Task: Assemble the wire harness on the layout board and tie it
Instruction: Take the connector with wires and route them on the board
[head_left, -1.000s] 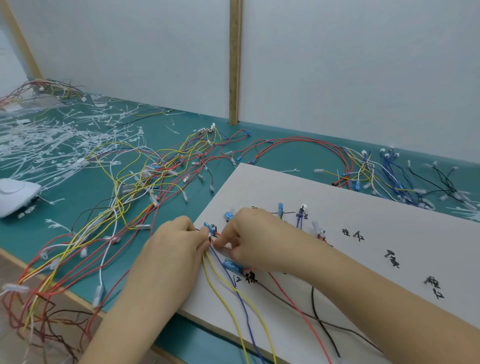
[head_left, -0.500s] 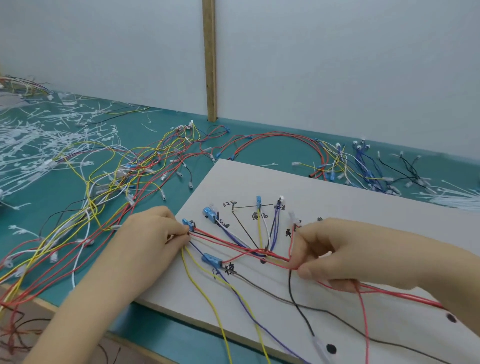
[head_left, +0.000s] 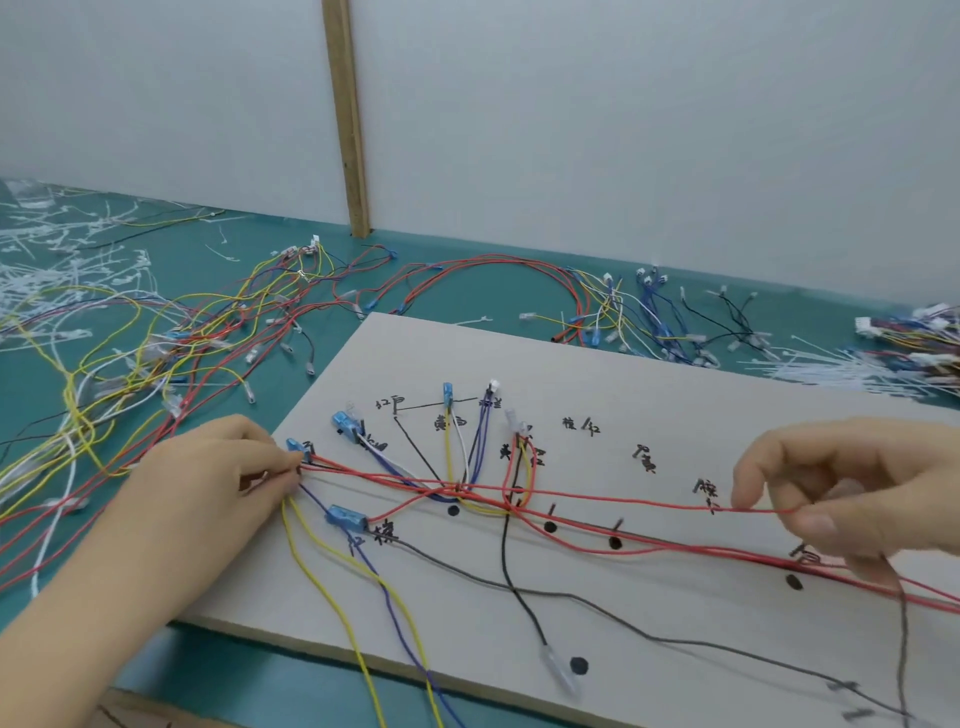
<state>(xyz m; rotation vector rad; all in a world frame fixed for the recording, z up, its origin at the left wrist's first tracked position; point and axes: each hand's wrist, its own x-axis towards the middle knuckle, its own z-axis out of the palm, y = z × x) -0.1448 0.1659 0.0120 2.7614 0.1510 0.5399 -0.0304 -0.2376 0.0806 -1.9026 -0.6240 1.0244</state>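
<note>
I see a pale grey layout board (head_left: 675, 374) marked with black dots and handwriting, on a teal tabletop (head_left: 467, 291). Red wire (head_left: 597, 501) between my pinches; yellow, purple, possibly dark-brown wires below; blue connectors.

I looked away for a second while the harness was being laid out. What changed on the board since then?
The right hand left the left hand's side and slid rightward along the board, drawing a red wire out taut between its fingers. The left hand stayed put, pinning the wire ends by the blue connector. The other placed wires kept their positions.
</note>
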